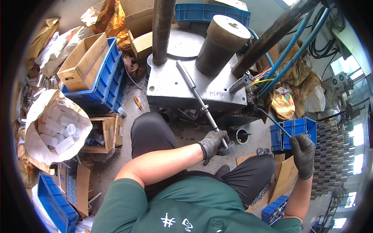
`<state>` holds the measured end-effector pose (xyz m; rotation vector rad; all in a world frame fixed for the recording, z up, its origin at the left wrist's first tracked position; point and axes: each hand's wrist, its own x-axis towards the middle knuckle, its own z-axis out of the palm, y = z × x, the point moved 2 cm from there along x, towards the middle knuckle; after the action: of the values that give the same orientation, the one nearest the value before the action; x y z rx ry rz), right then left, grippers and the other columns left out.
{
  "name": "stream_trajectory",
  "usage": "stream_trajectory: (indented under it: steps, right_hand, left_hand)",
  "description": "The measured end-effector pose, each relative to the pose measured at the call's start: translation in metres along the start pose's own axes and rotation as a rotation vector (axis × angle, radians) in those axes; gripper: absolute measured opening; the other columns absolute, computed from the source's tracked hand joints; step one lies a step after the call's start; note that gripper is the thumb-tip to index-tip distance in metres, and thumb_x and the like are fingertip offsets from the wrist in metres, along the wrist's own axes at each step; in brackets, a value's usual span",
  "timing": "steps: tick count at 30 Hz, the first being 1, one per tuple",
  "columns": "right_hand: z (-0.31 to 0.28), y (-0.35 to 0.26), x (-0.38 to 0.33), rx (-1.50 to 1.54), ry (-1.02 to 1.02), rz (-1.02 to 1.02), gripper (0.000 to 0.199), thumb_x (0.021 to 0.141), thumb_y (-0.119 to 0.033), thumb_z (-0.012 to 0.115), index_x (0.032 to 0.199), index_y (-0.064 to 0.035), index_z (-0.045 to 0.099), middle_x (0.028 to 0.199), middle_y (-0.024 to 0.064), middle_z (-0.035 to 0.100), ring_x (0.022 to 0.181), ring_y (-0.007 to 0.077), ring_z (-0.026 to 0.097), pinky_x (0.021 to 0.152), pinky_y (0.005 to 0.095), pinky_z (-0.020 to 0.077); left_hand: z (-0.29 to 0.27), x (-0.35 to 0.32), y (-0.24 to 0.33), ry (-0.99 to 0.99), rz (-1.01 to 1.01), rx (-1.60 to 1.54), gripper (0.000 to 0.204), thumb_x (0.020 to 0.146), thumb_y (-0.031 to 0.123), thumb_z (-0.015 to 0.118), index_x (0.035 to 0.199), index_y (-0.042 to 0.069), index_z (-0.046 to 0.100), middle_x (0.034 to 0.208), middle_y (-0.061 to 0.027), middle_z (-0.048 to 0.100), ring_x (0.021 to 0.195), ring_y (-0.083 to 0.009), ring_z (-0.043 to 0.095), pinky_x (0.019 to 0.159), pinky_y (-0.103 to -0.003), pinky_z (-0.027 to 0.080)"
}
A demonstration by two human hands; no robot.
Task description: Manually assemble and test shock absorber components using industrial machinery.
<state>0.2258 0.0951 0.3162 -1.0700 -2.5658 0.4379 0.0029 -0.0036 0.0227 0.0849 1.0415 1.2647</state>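
My left hand [213,145], in a dark grey glove, is closed around the lower part of a long stepped metal rod [204,106]. The rod slants up and away to the left, its thicker sleeve-like end reaching over the front of a machine's steel plate [161,83]. A collar sits partway along it, and a dark round end piece [226,149] is beside my fingers. My right hand [303,155], gloved too, is closed at the near end of a thin blue-green lever [274,122] that runs from the machine's right side.
Two steel columns [162,31] and a thick dark cylinder [220,46] stand on the plate. Left are stacked blue crates [101,91], a sack of translucent plastic tubes [33,132] and an orange-handled tool [137,102]. Right are a blue crate [303,126] and stacked dark metal parts [334,155].
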Motion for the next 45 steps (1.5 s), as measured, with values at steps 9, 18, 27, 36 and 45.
stream_trajectory:
  steps: [9, 18, 27, 36, 45]
  right_hand:
    - [-0.039, 0.038, -0.002, -0.402, -0.095, -0.028, 0.02, 0.091, -0.011, 0.07, 0.107, 0.0003, 0.076, 0.1, 0.0171, 0.072, 0.093, 0.034, 0.07, 0.082, 0.0409, 0.0557]
    - [-0.027, 0.054, 0.002, -0.162, -0.25, 0.086, 0.031, 0.086, -0.008, 0.065, 0.114, -0.0002, 0.076, 0.119, 0.0187, 0.07, 0.107, 0.0363, 0.071, 0.094, 0.0405, 0.0563]
    - [-0.019, 0.066, -0.001, -0.261, -0.005, 0.033, 0.024, 0.086, -0.012, 0.067, 0.106, -0.0022, 0.076, 0.098, 0.0181, 0.072, 0.092, 0.0381, 0.07, 0.084, 0.0463, 0.0565]
    - [-0.021, 0.073, 0.013, -0.261, 0.411, -0.205, 0.036, 0.087, -0.012, 0.07, 0.122, -0.0035, 0.071, 0.1, 0.0201, 0.071, 0.087, 0.0364, 0.071, 0.079, 0.0455, 0.0566]
    - [-0.017, 0.06, 0.014, -0.276, 0.183, -0.1, 0.052, 0.088, -0.019, 0.065, 0.137, -0.0016, 0.062, 0.11, 0.0236, 0.071, 0.094, 0.0389, 0.072, 0.083, 0.0487, 0.0579]
  left_hand:
    - [0.007, -0.023, 0.054, -0.081, -0.061, -0.195, 0.028, 0.101, 0.036, 0.06, 0.099, 0.009, 0.064, 0.101, -0.0103, 0.068, 0.096, -0.0257, 0.064, 0.079, -0.047, 0.056]
    - [-0.035, 0.012, 0.058, 0.209, 0.362, 0.189, 0.017, 0.104, 0.02, 0.063, 0.111, 0.004, 0.061, 0.104, -0.0115, 0.071, 0.093, -0.0214, 0.068, 0.082, -0.037, 0.058]
    - [-0.024, -0.006, 0.092, 0.101, 0.806, 0.346, 0.02, 0.102, 0.001, 0.062, 0.12, 0.005, 0.056, 0.098, -0.003, 0.061, 0.086, -0.0101, 0.06, 0.08, -0.029, 0.056]
    - [0.059, -0.093, 0.305, -0.039, 1.462, 0.577, 0.016, 0.106, 0.005, 0.062, 0.121, 0.005, 0.058, 0.09, -0.0012, 0.06, 0.081, -0.0084, 0.059, 0.076, -0.025, 0.053]
    - [0.082, -0.002, 0.455, 0.27, 1.378, 0.811, 0.009, 0.1, 0.01, 0.071, 0.108, 0.005, 0.069, 0.091, -0.0053, 0.071, 0.083, -0.0145, 0.066, 0.08, -0.033, 0.055]
